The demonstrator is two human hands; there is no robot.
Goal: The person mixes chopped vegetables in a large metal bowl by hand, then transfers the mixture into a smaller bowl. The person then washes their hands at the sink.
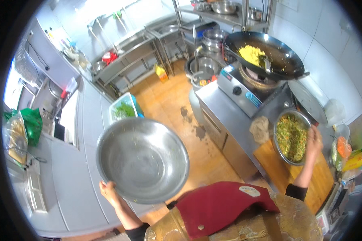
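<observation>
My left hand (110, 193) grips the near left rim of a large, wide metal basin (142, 158), its thumb over the edge. The basin hangs tilted toward me, with only small scraps on its inner wall. To the right, my right hand (314, 140) closes on the right rim of a smaller metal bowl (276, 146). A chopped green mix with orange bits (291, 138) fills that bowl. It stands at the far end of a wooden cutting board (315, 182). A crumpled beige cloth (260, 129) lies just left of the bowl.
A black wok (287, 50) with yellow scrambled egg (251, 55) sits on the stove (239, 90) ahead right. Beside the bowl lies a round metal lid (306, 100). A white basket of greens (124, 108) stands beyond the basin. Dark wet patches (200, 131) mark the floor.
</observation>
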